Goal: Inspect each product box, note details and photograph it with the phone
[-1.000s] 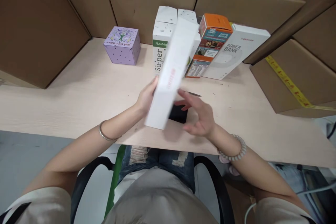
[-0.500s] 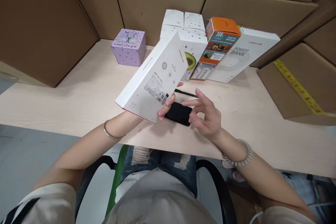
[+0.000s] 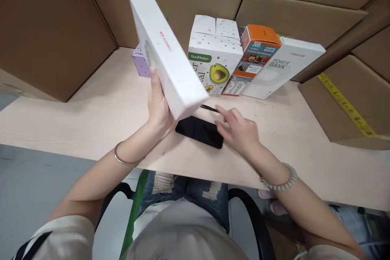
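Note:
My left hand is closed around a white box, holding it up off the table at a tilt. The thumb lies along its broad face, while the other fingers are hidden behind it. My right hand is low over the table with index finger and thumb apart. Its index fingertip covers the right end of a thin black pen; whether it presses on the pen I cannot tell. Below the pen lies a black smartphone, its right end close to my right thumb.
Along the back stand a white avocado-print box, an orange-topped box and a white power bank box. A purple tea box is partly hidden behind the raised box. Cardboard cartons wall the wooden table.
My left hand has turned the white box, swinging its top to the left, so a narrow side now faces me. My right hand has lowered its index finger to the pen. More of the phone shows.

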### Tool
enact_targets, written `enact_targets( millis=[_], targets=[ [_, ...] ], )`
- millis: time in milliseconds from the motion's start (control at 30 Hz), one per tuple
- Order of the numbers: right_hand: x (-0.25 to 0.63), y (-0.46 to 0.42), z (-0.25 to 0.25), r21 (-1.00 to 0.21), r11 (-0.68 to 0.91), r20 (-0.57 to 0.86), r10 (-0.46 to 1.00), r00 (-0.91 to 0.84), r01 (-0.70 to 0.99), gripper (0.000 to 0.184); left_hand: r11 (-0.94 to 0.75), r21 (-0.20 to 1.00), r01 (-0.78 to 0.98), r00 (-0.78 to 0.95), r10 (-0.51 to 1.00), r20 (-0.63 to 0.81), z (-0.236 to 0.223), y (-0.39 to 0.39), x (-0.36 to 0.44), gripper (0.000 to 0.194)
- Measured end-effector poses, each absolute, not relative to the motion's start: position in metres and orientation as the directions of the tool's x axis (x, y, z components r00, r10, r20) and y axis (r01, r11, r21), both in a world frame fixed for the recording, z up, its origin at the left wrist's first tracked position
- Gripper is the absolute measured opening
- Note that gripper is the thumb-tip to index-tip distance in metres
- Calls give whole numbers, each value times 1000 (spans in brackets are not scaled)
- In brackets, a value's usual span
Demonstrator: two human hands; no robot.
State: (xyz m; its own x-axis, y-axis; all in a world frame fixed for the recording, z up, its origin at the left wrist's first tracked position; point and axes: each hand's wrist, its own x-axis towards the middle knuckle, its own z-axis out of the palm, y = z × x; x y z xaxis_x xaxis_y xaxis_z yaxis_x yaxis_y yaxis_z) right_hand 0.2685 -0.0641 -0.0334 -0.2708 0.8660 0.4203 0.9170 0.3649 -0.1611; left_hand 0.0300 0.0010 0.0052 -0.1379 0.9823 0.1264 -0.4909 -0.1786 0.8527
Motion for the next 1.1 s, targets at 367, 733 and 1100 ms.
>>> enact_targets(
  millis=[367,733,1100],
  targets=[
    [283,-43,-22,248,126,-17,992,-125,961,44,-802,528,280,6,551,834,-47,72,-34,85],
    [300,-43,-33,-337,417,696,714,-74,844,13,-607,777,-165,-36,791,611,-26,39,8,55],
    [275,-75,-19,-678,622,702,705,96,391,12,-60,991,-122,251,964,89,-27,-23,44,55]
  ],
)
